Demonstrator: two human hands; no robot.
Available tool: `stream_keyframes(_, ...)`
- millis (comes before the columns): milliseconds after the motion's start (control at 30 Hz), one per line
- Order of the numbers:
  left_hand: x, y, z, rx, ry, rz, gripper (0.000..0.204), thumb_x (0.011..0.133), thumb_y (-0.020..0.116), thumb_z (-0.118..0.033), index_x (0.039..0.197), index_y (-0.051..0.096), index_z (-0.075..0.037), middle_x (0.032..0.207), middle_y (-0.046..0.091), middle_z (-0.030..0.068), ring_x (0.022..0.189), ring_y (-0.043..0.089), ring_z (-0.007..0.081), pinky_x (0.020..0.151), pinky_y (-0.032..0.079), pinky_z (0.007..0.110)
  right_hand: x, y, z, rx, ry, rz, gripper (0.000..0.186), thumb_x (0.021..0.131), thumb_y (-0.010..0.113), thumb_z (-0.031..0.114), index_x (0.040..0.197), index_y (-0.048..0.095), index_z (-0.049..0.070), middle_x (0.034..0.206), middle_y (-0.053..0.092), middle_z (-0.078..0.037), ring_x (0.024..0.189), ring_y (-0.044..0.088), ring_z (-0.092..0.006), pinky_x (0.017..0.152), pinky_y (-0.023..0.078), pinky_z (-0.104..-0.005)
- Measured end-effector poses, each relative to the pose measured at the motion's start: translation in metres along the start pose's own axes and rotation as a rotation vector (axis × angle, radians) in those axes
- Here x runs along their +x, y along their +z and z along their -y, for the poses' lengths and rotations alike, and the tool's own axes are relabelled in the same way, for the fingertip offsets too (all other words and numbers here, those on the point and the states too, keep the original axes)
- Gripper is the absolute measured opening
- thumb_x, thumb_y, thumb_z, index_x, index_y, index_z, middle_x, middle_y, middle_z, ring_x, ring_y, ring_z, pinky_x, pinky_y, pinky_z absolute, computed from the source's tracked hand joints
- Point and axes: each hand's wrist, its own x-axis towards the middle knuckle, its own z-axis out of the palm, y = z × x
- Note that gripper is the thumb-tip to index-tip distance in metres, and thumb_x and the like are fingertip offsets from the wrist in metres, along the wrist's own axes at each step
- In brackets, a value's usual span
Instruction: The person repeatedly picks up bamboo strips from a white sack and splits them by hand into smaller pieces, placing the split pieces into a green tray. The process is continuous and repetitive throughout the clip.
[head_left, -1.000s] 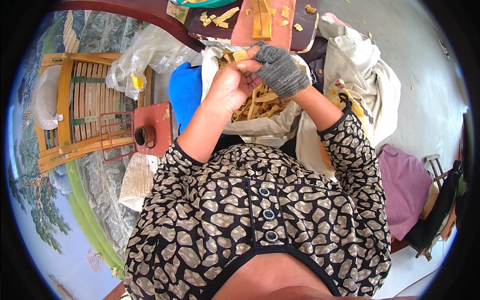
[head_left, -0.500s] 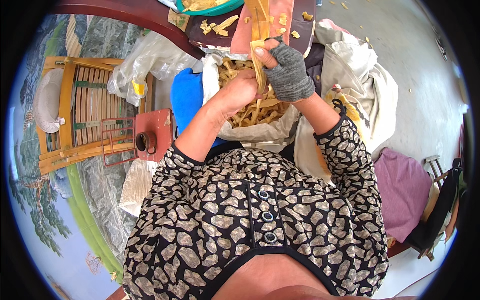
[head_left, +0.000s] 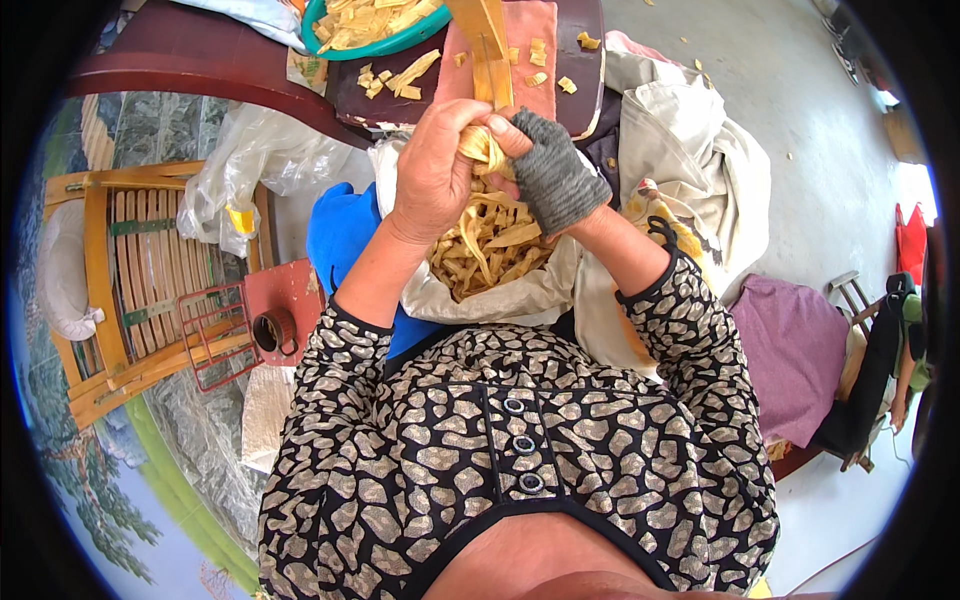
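Observation:
Both my hands meet above an open white sack (head_left: 500,300) filled with curled, dried yellow-brown strips (head_left: 490,245). My bare left hand (head_left: 430,165) is closed, its fingers curled at a folded pale yellow strip (head_left: 482,148). My right hand (head_left: 545,165) wears a grey fingerless glove and pinches the same strip, thumb toward the left hand. Just beyond my fingers a long, flat yellow-brown piece (head_left: 490,70) rises toward the top edge; my hands hide its lower end, so I cannot tell whether it joins the folded strip.
A dark red stool (head_left: 350,95) bears a pink cloth (head_left: 535,60) with cut bits. Beyond stands a green basin (head_left: 390,38) of pale strips. Blue cloth (head_left: 340,230) and a red metal stand (head_left: 285,300) are on the left, white cloth (head_left: 690,160) on the right.
My left hand has moved up from below the right hand to beside it. The strip, hanging long before, is now bunched between my hands. The view has shifted slightly.

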Motion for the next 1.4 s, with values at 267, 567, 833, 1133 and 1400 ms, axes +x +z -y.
stream_keyframes(267,0.019,-0.007,0.030,-0.796,-0.693,0.270,0.012,0.088,0.055,-0.012,0.091,0.055,-0.001,0.088,0.058,0.0023,0.074,0.056,0.0090,0.069,0.045,0.023,0.009,-0.010,0.011,-0.866,-0.490,-0.142,0.037,0.084,0.058,0.038,0.097,0.058,0.004,0.072,0.058,-0.016,0.072,0.060,-0.0306,0.063,0.046,-0.0360)
stream_keyframes(567,0.039,0.013,0.066,-0.692,-0.475,0.253,0.010,0.088,0.054,-0.006,0.096,0.055,-0.001,0.078,0.058,0.0031,0.074,0.056,0.0068,0.065,0.048,0.020,0.038,-0.019,0.006,0.104,-0.076,-0.094,0.029,0.083,0.060,0.034,0.082,0.054,0.006,0.055,0.041,0.003,0.046,0.034,-0.0044,0.042,0.025,-0.0189)
stream_keyframes(833,0.022,0.013,0.083,-0.834,-0.585,0.225,0.019,0.090,0.054,-0.017,0.096,0.055,0.001,0.077,0.061,0.0041,0.069,0.062,0.0085,0.062,0.055,0.022,0.047,-0.002,-0.013,0.081,-0.018,-0.344,0.033,0.086,0.057,0.033,0.085,0.061,0.000,0.058,0.054,-0.005,0.043,0.048,-0.0106,0.040,0.037,-0.0211)
stream_keyframes(1133,0.010,-0.001,0.078,-0.933,-0.581,0.231,0.014,0.088,0.057,-0.012,0.090,0.059,0.001,0.075,0.064,0.0040,0.068,0.061,0.0078,0.064,0.053,0.022,0.044,0.021,-0.010,0.033,0.055,-0.492,0.032,0.086,0.056,0.039,0.091,0.055,0.007,0.059,0.049,-0.001,0.045,0.041,-0.0068,0.038,0.030,-0.0169)
stream_keyframes(1400,0.007,-0.033,0.070,-0.823,-0.422,0.158,0.005,0.083,0.058,-0.002,0.079,0.059,0.000,0.067,0.061,0.0011,0.059,0.057,0.0058,0.053,0.048,0.020,0.006,0.011,0.001,0.287,0.012,-0.317,0.033,0.089,0.050,0.042,0.079,0.051,0.010,0.054,0.042,0.001,0.040,0.033,-0.0062,0.035,0.023,-0.0185)
